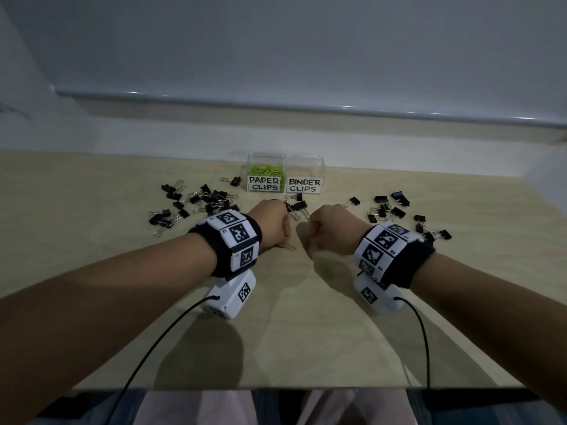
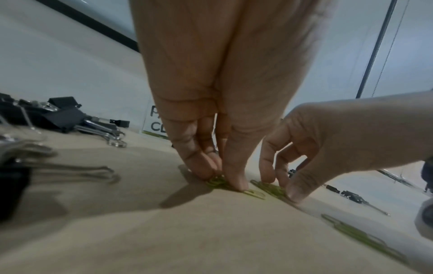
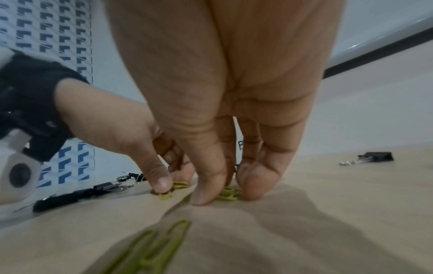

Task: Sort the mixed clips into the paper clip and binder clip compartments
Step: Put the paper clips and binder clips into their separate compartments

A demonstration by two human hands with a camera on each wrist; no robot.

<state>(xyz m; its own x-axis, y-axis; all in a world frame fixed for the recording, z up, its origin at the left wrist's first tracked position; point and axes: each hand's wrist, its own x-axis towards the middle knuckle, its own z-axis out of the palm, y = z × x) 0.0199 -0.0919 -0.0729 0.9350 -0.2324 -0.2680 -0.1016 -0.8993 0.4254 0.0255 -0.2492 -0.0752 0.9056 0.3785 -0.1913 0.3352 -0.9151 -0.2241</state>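
My left hand [image 2: 211,115] pinches green paper clips [image 2: 220,182] flat on the surface [image 1: 276,332], midway between its near and far edges; my right hand [image 3: 222,111] pinches its own little heap [image 3: 228,193] just beside. They look light, thin, springy wire, likely to slide and tangle, so I judge nipping the loops from both sides works best. Palms hide how many I hold. The binder clip compartment [image 1: 304,176] at the far edge looks empty, but glare blurs it

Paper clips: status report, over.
Left hand and right hand both pinching green paper clips off the table. Binder clips unsorted, binder compartment looks empty. Nothing blocking.
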